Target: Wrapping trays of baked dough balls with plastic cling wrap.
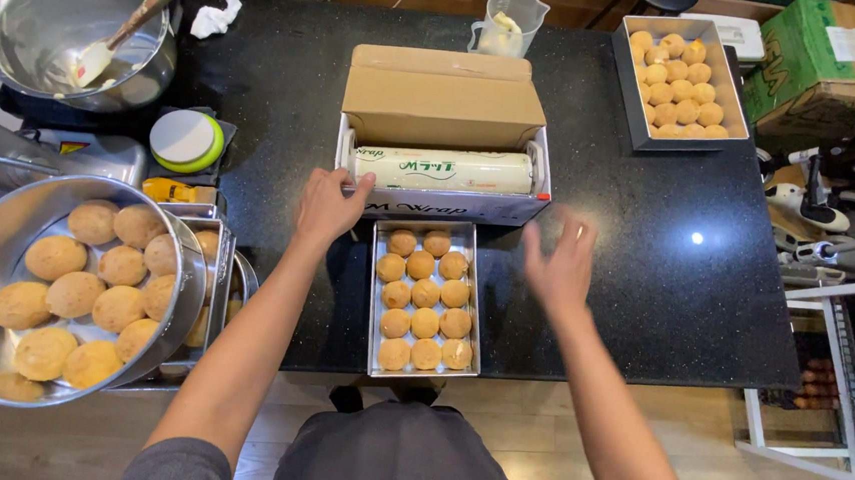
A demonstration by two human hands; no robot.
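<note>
The left hand (pixel 327 206) rested with fingers curled on the front left edge of the wrap box (pixel 443 161) at mid-counter (pixel 636 275). The right hand (pixel 558 262) hovered spread and empty, right of the tray (pixel 426 300) of buns just before the box.

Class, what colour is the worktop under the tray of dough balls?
Black with fine speckles, clearest in the head view.

One head-worn camera looks almost straight down from close above the black speckled stone counter (pixel 628 244) — the person's forearms enter from the bottom edge — with wooden floor (pixel 52 444) below.
</note>
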